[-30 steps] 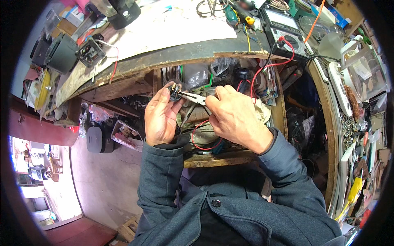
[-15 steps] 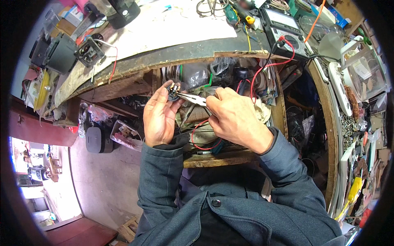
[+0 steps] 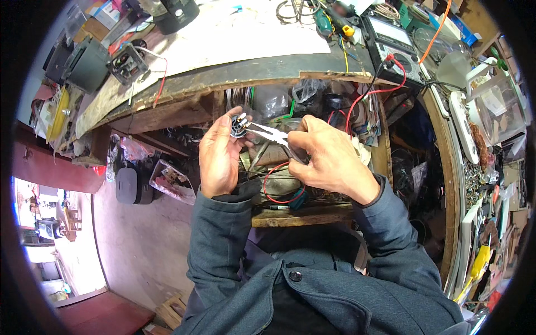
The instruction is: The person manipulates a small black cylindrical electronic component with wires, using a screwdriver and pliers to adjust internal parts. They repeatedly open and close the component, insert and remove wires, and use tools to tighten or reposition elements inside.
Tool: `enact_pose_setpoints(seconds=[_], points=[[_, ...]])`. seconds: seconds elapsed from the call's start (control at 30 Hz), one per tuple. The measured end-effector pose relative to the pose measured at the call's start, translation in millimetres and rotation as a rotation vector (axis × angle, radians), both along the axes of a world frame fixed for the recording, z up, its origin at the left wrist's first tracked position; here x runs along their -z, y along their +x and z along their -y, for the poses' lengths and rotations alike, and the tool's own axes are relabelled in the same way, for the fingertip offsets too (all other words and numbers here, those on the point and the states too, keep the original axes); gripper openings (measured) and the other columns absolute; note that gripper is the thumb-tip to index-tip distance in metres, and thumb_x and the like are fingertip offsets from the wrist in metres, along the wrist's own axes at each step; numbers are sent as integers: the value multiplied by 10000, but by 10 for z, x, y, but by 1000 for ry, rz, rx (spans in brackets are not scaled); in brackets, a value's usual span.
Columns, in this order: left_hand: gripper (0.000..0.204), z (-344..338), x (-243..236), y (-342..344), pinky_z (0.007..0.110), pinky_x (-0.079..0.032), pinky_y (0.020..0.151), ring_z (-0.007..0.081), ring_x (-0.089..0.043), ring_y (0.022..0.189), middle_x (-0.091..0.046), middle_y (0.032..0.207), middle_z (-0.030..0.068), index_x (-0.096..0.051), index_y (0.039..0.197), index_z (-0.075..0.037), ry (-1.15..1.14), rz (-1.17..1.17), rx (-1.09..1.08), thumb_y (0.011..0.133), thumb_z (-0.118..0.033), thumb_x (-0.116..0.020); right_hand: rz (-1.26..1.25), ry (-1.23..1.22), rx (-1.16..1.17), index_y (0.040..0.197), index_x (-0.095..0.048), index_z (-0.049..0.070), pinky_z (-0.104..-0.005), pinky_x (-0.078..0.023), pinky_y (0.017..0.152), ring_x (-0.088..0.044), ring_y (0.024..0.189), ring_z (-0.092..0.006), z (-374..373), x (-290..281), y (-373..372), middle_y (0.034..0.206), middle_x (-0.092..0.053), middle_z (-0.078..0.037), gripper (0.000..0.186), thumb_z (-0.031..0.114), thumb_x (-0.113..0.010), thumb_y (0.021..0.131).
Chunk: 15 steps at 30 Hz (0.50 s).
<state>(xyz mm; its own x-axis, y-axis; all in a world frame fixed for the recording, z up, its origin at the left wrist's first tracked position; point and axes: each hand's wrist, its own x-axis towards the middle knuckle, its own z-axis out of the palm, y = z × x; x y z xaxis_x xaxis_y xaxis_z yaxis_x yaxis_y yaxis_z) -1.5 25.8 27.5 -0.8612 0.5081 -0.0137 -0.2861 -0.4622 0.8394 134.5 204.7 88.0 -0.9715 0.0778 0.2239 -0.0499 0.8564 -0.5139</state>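
Note:
In my left hand (image 3: 219,164) I hold a small round dark part (image 3: 239,129) with pale metal contacts standing up from it, pinched between thumb and fingers. My right hand (image 3: 332,159) is closed round the handles of a pair of needle-nose pliers (image 3: 273,134). The plier jaws look slightly apart, and their tips reach the right side of the round part; whether they grip a contact is too small to tell. Both hands are above an open wooden drawer (image 3: 304,218) below the bench edge. A red test lead (image 3: 266,190) loops inside it, beneath the pliers.
The cluttered workbench (image 3: 223,70) spans the far side. On it are an analog multimeter (image 3: 393,50) with red and black leads, a small motor-like unit (image 3: 128,67), and screwdrivers (image 3: 322,25). Loose parts crowd the right side. A dark grey case (image 3: 133,185) stands on the floor at left.
The round part has turned in my left hand, showing more of its contacts. The plier jaws look wider apart. The whole view has shifted slightly.

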Motion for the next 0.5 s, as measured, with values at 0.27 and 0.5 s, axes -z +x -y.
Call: enact_pose_setpoints(seconds=[0.27,0.5], points=[[446,6,-73,34,270,-498,703,131,-622,821,-709,1121,138,-582,1319,48,-77,-46,38,1095,-325,-484,83,-103,-17,829,-643,19,-422,-455,689,-575,772,-326,-99,-47,-22,827,-516,-136,210,204,-681,736],[461,30,-89,29,256,-459,684,110,-593,804,-713,1136,160,-620,1258,49,-116,-68,95,1092,-358,-480,149,-217,-144,797,-626,5,-382,-410,643,-544,723,-268,-166,-32,-66,744,-505,-119,196,172,-702,727]])
